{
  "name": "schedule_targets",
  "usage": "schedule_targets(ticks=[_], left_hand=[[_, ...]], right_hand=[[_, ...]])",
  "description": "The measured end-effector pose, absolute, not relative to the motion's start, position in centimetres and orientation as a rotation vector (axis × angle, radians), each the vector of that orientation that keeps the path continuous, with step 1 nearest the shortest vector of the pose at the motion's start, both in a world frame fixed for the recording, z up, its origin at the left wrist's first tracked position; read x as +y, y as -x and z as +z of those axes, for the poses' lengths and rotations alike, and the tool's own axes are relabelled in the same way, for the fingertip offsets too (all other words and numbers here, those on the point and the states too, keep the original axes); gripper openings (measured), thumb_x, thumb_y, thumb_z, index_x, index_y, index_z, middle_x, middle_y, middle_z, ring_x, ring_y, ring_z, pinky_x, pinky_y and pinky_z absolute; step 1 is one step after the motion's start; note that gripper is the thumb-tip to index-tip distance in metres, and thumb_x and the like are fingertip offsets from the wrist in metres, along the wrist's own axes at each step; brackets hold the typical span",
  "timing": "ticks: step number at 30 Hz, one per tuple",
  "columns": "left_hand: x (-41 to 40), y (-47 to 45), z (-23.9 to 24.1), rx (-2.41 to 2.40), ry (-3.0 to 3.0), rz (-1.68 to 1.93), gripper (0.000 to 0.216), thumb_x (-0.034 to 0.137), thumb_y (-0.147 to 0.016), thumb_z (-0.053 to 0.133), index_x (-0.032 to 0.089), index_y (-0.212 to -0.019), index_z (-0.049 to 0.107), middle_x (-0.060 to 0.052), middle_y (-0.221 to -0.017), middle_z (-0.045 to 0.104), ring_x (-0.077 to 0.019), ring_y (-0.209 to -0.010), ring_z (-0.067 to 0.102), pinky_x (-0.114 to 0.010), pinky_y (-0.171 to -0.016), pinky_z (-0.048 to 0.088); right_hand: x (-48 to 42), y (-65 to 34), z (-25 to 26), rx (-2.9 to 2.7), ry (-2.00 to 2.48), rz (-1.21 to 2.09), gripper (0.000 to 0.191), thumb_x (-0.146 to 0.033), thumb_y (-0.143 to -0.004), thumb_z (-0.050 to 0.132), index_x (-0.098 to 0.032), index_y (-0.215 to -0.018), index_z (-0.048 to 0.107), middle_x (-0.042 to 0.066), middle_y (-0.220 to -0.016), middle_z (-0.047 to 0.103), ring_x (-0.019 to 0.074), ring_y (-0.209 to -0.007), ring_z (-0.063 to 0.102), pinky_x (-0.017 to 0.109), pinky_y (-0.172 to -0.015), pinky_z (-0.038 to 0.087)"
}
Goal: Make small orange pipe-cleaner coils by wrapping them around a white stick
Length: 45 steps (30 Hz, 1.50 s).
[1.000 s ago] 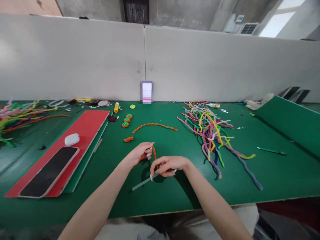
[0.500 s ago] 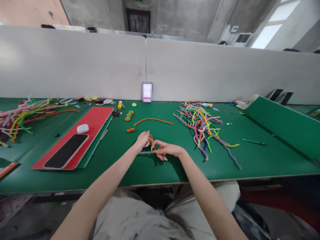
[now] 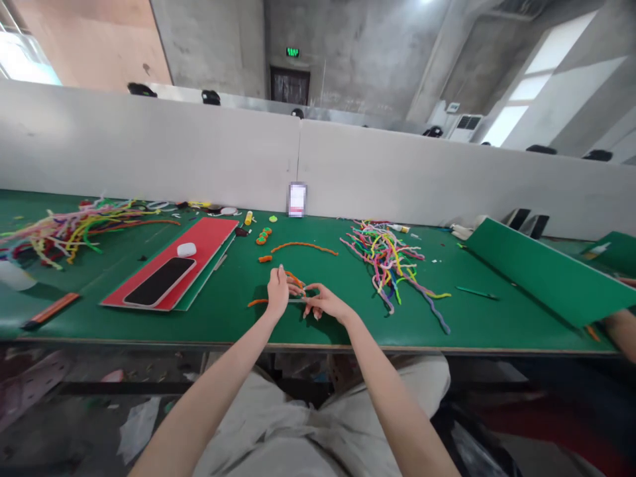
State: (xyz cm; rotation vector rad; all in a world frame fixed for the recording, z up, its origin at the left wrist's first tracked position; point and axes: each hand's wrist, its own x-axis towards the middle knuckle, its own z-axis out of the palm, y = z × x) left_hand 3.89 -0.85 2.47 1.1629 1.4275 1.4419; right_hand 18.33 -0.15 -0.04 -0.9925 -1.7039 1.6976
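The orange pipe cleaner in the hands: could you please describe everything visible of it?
The orange pipe cleaner is a thin, fuzzy-looking strand, bent rather than straight. It is held low over the green table near its front edge. The left hand closes around its middle and the right hand pinches the kinked part with its fingertips. One end pokes out left of the left hand and rests on the table. Finer detail is too small to tell.

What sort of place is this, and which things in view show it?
Probably a craft workbench in a shared workshop: heaps of coloured pipe cleaners lie on the green table, white divider panels back it, and the left hand and right hand pinch an orange pipe cleaner.
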Motion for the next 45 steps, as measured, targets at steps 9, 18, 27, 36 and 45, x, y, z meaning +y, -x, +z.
schedule_targets(ticks=[9,18,27,36,45], left_hand=[[-2.3,-4.3,4.9,1.272,-1.77,1.407,0.024,0.041,-0.086,0.037,0.02,-0.075,0.042,0.005,-0.059,0.058,-0.0059,-0.036,0.048,-0.017,-0.042,0.038],[-5.5,-3.7,5.2,1.375,-1.812,1.364,0.023,0.038,-0.085,0.039,0.021,-0.074,0.049,0.007,-0.044,0.046,-0.0079,-0.036,0.045,-0.018,-0.043,0.036],[-7.6,-2.9,4.1,1.516,-1.662,1.425,0.022,0.038,-0.085,0.037,0.022,-0.078,0.052,0.006,-0.042,0.047,-0.0097,-0.036,0.046,-0.02,-0.044,0.038],[-7.8,-2.7,3.0,1.504,-1.546,1.441,0.023,0.039,-0.085,0.039,0.022,-0.075,0.048,0.008,-0.038,0.041,-0.0098,-0.034,0.043,-0.02,-0.042,0.037],[-8.0,-0.7,2.6,1.506,-1.48,1.467,0.024,0.043,-0.085,0.038,0.022,-0.076,0.045,0.007,-0.04,0.044,-0.0104,-0.036,0.046,-0.02,-0.045,0.039]], right_hand=[[-0.1,-17.8,-1.1,-1.745,0.986,1.603,0.031,-0.044,-0.071,0.057,-0.013,-0.074,0.054,0.006,-0.064,0.068,0.004,-0.03,0.04,0.017,-0.034,0.031],[-1.0,-17.0,-1.8,-1.7,1.146,1.255,0.028,-0.043,-0.079,0.044,-0.016,-0.077,0.047,0.006,-0.07,0.068,0.0061,-0.03,0.048,0.016,-0.03,0.034],[-1.5,-16.5,-1.3,-1.851,1.276,0.769,0.013,-0.028,-0.085,0.042,-0.019,-0.079,0.049,0.004,-0.061,0.066,0.0148,-0.051,0.06,0.023,-0.051,0.042],[-1.9,-16.3,-0.7,-1.998,1.497,0.481,0.016,-0.026,-0.087,0.04,-0.018,-0.084,0.053,0.006,-0.062,0.065,0.019,-0.059,0.061,0.023,-0.052,0.034],[-2.5,-16.4,-0.6,-2.187,1.454,0.333,0.021,-0.034,-0.087,0.04,-0.02,-0.08,0.053,0.003,-0.066,0.062,0.0151,-0.056,0.056,0.021,-0.049,0.026]])
